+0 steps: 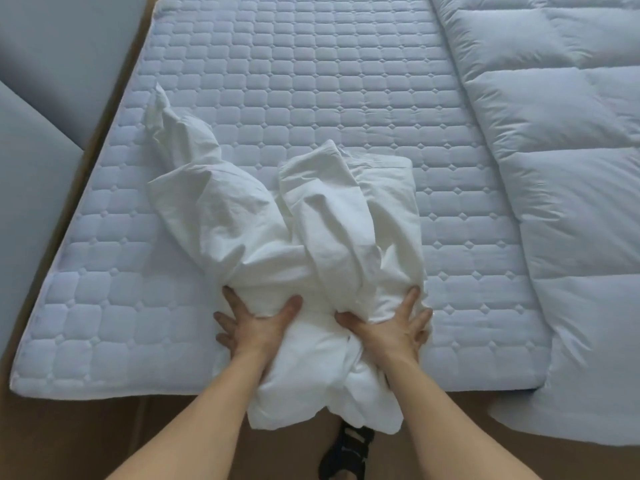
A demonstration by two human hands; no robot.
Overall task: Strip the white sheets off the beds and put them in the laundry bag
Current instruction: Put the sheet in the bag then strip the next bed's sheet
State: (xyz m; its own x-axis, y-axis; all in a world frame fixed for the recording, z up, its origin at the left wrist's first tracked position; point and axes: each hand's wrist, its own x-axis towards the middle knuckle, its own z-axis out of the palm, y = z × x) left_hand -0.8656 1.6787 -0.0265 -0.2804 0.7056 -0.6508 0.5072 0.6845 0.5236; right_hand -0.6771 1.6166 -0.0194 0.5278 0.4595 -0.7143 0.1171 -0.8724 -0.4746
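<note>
From the head camera, looking down over the near edge of the bed, the white sheet (322, 237) lies crumpled in a heap on the quilted mattress (311, 81). Its lower folds spill over the edge toward the brown floor (104, 438), and one twisted corner trails up to the left. Both hands press down on the near part of the heap. The left hand (256, 327) has its fingers splayed wide along the heap's left side, the thumb lying on the cloth. The right hand (391, 327) mirrors it, fingers spread toward the right, thumb sunk into a fold. A puffy duvet (554, 168) covers the right side of the bed. Grey padded panels (34, 150) stand at the left. A dark sandal (349, 448) shows below the hanging cloth.
</note>
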